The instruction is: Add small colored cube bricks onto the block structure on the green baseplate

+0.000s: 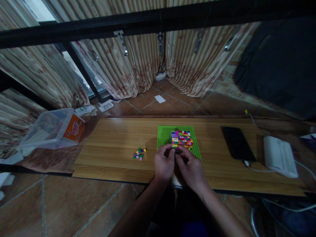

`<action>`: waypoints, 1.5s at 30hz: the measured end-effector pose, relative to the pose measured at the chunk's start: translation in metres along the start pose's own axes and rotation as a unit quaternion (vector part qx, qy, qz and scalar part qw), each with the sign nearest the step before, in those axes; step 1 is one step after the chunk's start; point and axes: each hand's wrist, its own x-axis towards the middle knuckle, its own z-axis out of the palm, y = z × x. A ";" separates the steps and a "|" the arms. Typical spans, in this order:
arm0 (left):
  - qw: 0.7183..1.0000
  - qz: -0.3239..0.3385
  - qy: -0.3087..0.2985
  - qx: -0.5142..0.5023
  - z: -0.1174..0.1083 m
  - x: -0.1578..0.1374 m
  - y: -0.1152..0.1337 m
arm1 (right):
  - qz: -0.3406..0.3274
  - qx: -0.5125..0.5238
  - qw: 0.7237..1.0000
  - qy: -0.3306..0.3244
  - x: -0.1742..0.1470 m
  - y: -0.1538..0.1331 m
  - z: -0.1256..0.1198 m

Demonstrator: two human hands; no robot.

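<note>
Green baseplate (165, 136) lies flat, square-on.

a black phone (237, 143) lies on the wooden board (111, 138) to the right, with a white box (279, 156) just beside it and a white cable (256, 168) running between them. off the board's left end sits a clear plastic tub (49, 129) with an orange label. striped curtains (138, 62) hang behind, above a tiled floor (172, 102) with a scrap of white paper (160, 98).
</note>
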 end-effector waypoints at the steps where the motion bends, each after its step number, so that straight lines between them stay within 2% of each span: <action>1: 1.000 0.014 0.003 0.015 0.000 -0.003 0.001 | 0.001 0.004 1.000 -0.001 0.000 0.000 0.000; 5: 0.993 0.082 -0.009 0.083 -0.002 -0.014 0.002 | -0.002 0.023 1.000 -0.006 -0.002 0.000 0.001; 8: 0.986 0.108 -0.028 0.121 -0.002 -0.020 0.002 | -0.001 0.029 0.999 -0.015 -0.004 0.000 0.000; 14: 0.984 0.122 -0.038 0.125 -0.003 -0.022 0.001 | 0.000 0.032 0.999 -0.032 -0.004 0.000 -0.001; 21: 0.984 0.120 -0.036 0.131 -0.005 -0.018 -0.003 | -0.001 -0.024 1.000 -0.020 0.000 -0.001 0.004; 28: 0.990 0.093 -0.030 0.106 -0.006 -0.014 0.001 | 0.010 -0.041 0.999 -0.018 -0.002 -0.002 -0.001; 35: 1.000 0.001 -0.009 0.024 0.000 0.001 0.010 | 0.014 -0.002 1.000 -0.023 -0.003 -0.002 -0.004; 40: 0.999 -0.042 -0.001 -0.022 0.008 0.010 0.016 | 0.008 0.059 0.998 0.025 -0.004 0.004 -0.006; 45: 0.999 -0.037 0.015 -0.018 0.012 0.013 0.016 | 0.004 0.127 0.990 0.067 0.000 0.015 -0.007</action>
